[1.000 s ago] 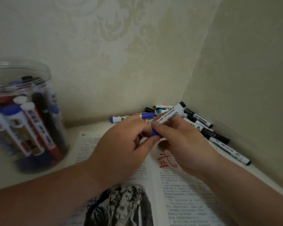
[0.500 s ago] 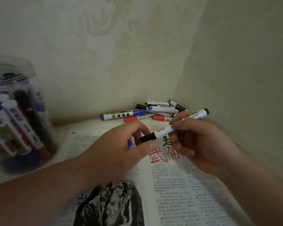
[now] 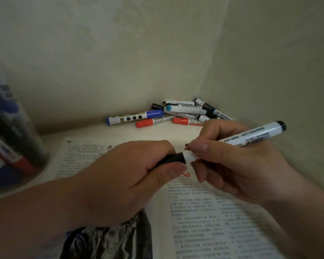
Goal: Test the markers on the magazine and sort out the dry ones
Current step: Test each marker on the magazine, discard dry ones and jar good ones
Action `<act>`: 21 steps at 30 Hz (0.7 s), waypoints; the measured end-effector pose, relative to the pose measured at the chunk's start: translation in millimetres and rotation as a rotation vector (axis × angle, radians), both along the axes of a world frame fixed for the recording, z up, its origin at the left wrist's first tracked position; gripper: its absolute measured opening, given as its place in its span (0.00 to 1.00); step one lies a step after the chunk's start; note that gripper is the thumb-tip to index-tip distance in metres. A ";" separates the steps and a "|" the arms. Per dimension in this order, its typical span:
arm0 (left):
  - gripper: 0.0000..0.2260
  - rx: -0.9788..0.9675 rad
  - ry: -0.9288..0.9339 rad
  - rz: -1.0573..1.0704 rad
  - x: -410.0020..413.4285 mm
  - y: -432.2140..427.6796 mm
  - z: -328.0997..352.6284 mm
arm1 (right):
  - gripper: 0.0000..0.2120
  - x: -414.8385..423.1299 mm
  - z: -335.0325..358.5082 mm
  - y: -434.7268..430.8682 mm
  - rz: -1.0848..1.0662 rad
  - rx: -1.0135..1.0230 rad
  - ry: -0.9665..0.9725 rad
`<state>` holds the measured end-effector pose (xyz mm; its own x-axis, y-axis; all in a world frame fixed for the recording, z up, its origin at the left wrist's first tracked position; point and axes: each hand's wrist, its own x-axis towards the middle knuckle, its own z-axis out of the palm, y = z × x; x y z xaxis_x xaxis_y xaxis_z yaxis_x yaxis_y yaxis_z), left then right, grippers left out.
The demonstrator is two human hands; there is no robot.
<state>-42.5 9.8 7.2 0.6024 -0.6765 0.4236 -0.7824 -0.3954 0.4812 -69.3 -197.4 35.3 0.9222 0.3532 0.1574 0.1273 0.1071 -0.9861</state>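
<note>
A white marker (image 3: 251, 136) with a black end is held above the open magazine (image 3: 204, 212). My right hand (image 3: 238, 161) grips its barrel, thumb near the white collar. My left hand (image 3: 131, 176) pinches its black cap (image 3: 171, 158), which sits against the collar. Whether my left hand also holds something else in its palm is hidden. The marker's tip is hidden by the cap.
A pile of several loose markers (image 3: 176, 114) lies in the corner where the two walls meet. A clear plastic jar (image 3: 11, 146) with several markers stands at the left edge. The magazine covers the white surface (image 3: 105, 133) in front of me.
The blue-capped marker from a second ago is gone from my hands. My right hand now holds a black-capped marker, and my left hand has taken hold of its cap. The view shifted right.
</note>
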 end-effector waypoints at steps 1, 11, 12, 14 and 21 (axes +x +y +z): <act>0.14 -0.016 0.019 -0.005 -2.5 0.5 0.1 | 0.09 0.0 4.0 -5.5 -0.029 0.007 -0.008; 0.17 0.030 0.043 0.216 6.7 4.9 -4.3 | 0.02 11.0 -5.3 -31.4 -0.144 -0.372 -0.064; 0.18 0.129 0.025 0.207 6.8 3.6 -6.5 | 0.03 7.9 -8.3 -26.3 -0.120 -0.449 -0.046; 0.20 0.234 -0.002 0.198 11.0 5.5 -9.3 | 0.03 6.9 -11.2 -24.5 -0.144 -0.546 -0.037; 0.23 0.409 -0.072 0.183 19.7 11.8 -13.3 | 0.07 3.7 -10.9 -17.9 -0.139 -0.529 -0.038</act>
<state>-22.8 21.6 -6.2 0.7068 -0.6819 0.1882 -0.7073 -0.6769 0.2037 -65.6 -215.3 24.4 0.9629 0.2685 0.0253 0.1412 -0.4220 -0.8955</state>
